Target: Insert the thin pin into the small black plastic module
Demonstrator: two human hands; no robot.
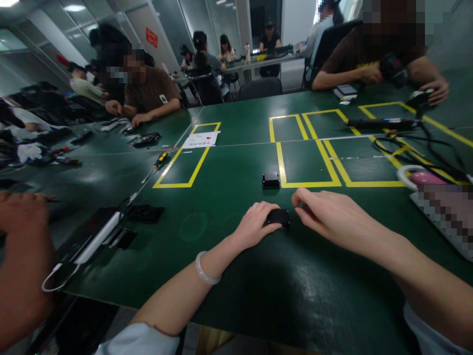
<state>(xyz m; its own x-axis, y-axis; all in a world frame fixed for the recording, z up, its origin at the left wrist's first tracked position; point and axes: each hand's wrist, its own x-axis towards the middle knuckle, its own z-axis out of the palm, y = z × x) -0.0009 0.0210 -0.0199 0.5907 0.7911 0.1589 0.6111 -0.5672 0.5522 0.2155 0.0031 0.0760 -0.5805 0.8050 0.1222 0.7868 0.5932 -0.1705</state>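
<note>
My left hand (257, 223), with a pale bracelet (205, 268) on its wrist, grips a small black rectangular part (280, 217) low on the green table. Thumb and fingers close around the part's left side. Just to the right, apart from it, is my right hand (322, 212), thumb and forefinger curled towards each other in a pinch. Whatever may sit between those fingertips is hidden or too small to make out. A second black block (271, 180), similar in size, rests on the table beyond my left hand.
Yellow tape (310, 185) marks rectangles on the green table (229, 167). Leftward lie a yellow-black screwdriver (161, 159), a white power strip (98, 239) and dark parts (146, 213). A paper sheet (201, 140) lies ahead; cables (402, 148) tangle at right. Co-workers sit around; one's arm (24, 261) intrudes at left.
</note>
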